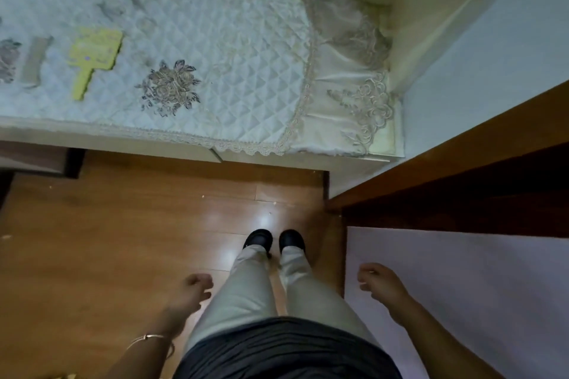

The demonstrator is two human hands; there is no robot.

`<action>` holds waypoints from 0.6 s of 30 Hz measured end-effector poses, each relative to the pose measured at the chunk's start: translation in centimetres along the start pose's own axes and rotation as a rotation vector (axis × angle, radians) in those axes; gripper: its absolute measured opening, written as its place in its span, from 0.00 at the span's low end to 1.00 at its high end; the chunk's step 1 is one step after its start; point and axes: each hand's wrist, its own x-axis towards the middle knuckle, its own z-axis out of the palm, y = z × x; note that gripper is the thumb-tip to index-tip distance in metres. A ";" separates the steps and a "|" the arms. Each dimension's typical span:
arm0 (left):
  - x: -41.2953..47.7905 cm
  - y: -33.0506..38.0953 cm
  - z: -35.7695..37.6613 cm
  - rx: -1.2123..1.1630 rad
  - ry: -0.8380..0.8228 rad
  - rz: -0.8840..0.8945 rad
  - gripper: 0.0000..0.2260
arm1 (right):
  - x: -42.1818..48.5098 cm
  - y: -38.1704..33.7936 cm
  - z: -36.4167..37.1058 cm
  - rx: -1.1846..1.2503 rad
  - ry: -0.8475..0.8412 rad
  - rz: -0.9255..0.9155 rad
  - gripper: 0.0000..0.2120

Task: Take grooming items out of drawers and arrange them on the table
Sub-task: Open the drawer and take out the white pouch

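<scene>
two items lay on the quilted table point(215, 24): one yellow hand mirror point(92, 55) and one grey comb point(34, 60). the left hand point(194, 292) and right hand point(380, 284) hung loosely curled, holding nothing, well apart from both.

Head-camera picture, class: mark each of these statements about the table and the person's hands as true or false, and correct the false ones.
1. A yellow paddle-shaped item lies on the quilted table cover. True.
2. The left hand holds a comb. False: it holds nothing, fingers loosely curled.
3. The right hand rests on the table. False: it hangs at the person's side, empty, well short of the table.
4. A beige item lies to the left of the yellow one. True.
5. The person stands barefoot. False: dark shoes are on both feet.
</scene>
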 end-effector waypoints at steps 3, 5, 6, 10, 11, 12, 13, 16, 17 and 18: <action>-0.4 -0.6 1.0 -0.036 -0.017 0.011 0.05 | 0.5 0.4 -0.4 -0.033 -0.033 0.013 0.03; -0.4 -0.9 1.4 -0.048 -0.022 -0.004 0.06 | 0.9 0.5 -0.6 -0.037 -0.045 0.031 0.04; -0.3 -1.0 1.5 -0.062 -0.019 -0.016 0.06 | 1.0 0.4 -0.5 -0.034 -0.049 0.039 0.04; 0.8 0.6 2.1 -0.080 -0.032 -0.039 0.07 | 2.2 -1.6 0.7 -0.010 -0.026 0.052 0.08; 1.4 1.6 2.4 -0.074 -0.041 -0.026 0.06 | 2.8 -2.4 1.3 -0.017 -0.021 0.043 0.08; 2.0 2.8 2.7 -0.074 -0.046 -0.015 0.05 | 3.3 -3.4 1.9 -0.015 -0.023 0.035 0.06; 2.7 4.2 3.1 -0.085 -0.049 0.004 0.05 | 3.9 -4.5 2.5 -0.004 -0.028 0.021 0.05; 5.7 8.6 4.7 -0.137 -0.085 0.074 0.07 | 6.2 -8.1 4.2 0.078 -0.057 -0.037 0.10; 6.9 10.1 5.3 -0.162 -0.095 0.101 0.08 | 7.2 -9.2 4.6 0.107 -0.053 -0.051 0.12; 7.9 11.5 5.9 -0.190 -0.105 0.124 0.09 | 8.1 -10.3 5.0 0.165 -0.042 -0.052 0.13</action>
